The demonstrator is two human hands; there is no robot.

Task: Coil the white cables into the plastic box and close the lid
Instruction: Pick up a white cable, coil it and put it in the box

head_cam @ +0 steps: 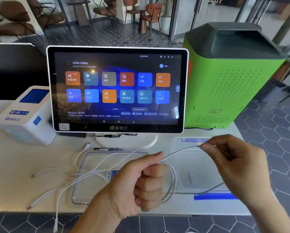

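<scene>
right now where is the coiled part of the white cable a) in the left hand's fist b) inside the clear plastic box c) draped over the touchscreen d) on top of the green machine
a: the loops of the thin white cable hang from the left hand, while the right hand pinches its free end above the clear plastic box.

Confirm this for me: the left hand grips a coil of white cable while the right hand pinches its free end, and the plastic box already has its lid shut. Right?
Not quite. The head view shows the left hand gripping the coil of white cable and the right hand pinching its free end, but the plastic box is open; its lid lies beside it on the table.
</scene>
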